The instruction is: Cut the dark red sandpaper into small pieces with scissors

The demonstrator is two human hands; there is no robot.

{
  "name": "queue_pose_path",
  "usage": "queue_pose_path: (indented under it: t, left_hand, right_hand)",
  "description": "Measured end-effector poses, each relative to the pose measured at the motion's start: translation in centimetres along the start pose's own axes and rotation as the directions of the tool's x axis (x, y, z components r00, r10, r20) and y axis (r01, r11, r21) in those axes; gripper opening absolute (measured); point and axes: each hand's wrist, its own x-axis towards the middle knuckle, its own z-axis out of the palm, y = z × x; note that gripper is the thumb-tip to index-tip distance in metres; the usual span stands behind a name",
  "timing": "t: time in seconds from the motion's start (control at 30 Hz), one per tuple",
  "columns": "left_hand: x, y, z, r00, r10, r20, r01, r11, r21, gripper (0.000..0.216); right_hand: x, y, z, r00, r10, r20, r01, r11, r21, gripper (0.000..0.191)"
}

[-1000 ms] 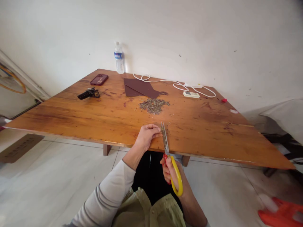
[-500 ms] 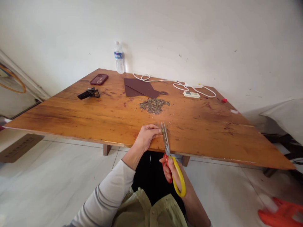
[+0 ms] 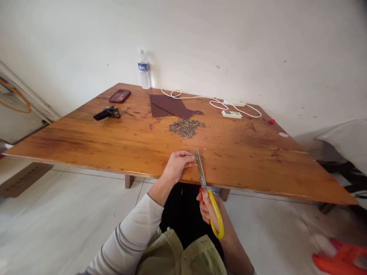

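My right hand [image 3: 210, 209] is closed round the yellow and red handles of a pair of scissors [image 3: 207, 194]. The blades point away from me over the near edge of the wooden table [image 3: 86, 141] and are closed. My left hand [image 3: 177, 165] rests on the table edge just left of the blades, fingers pinched on something small that I cannot make out. A few tiny cut bits lie by the blade tips. Farther back lies a pile of small grey-green cuttings [image 3: 185, 127].
Dark brown sheets [image 3: 169, 105] lie behind the pile. A water bottle [image 3: 144, 71] stands by the wall, with a dark red phone [image 3: 119, 96], a black tool [image 3: 104, 113], a white cable [image 3: 212, 101] and a small white device [image 3: 231, 114]. An orange object [image 3: 340, 259] lies on the floor.
The scissor blades were slightly apart half a second ago and are closed now. My right hand shifted a little with the handles. My left hand has stayed put.
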Motion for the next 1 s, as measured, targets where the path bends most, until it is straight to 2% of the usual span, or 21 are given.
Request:
queue_pose_path:
  t: [0.17, 0.37, 0.47, 0.63, 0.8, 1.0]
  left_hand:
    - [-0.06, 0.09, 0.08, 1.000, -0.011, -0.001, 0.011, 1.000, 0.002, 0.015]
    - [-0.15, 0.21, 0.10, 1.000, 0.007, 0.002, -0.007, 1.000, -0.011, 0.013]
    - [-0.17, 0.15, 0.06, 1.000, 0.019, 0.005, -0.019, 1.000, -0.006, 0.014]
    - [-0.12, 0.06, 0.04, 1.000, 0.018, 0.011, -0.018, 1.000, -0.005, 0.015]
    - [-0.02, 0.06, 0.07, 1.000, 0.010, -0.001, -0.010, 1.000, -0.004, 0.016]
    - [-0.11, 0.07, 0.04, 1.000, 0.012, 0.008, -0.012, 1.000, -0.003, 0.016]
  right_hand:
    - [-0.05, 0.26, -0.05, 1.000, 0.010, -0.013, -0.010, 1.000, 0.002, 0.071]
    - [-0.10, 0.60, 0.10, 0.992, -0.126, 0.025, 0.125, 0.992, 0.021, 0.073]
    - [-0.15, 0.68, 0.08, 0.988, -0.153, 0.025, 0.153, 0.988, 0.007, 0.070]
    - [0.05, 0.74, -0.15, 0.994, -0.108, 0.019, 0.108, 0.994, 0.010, 0.070]
    - [0.43, 0.54, -0.15, 0.996, 0.019, 0.082, -0.024, 0.998, 0.051, 0.071]
    - [-0.28, 0.18, 0.25, 1.000, -0.027, -0.002, 0.027, 1.000, -0.011, 0.068]
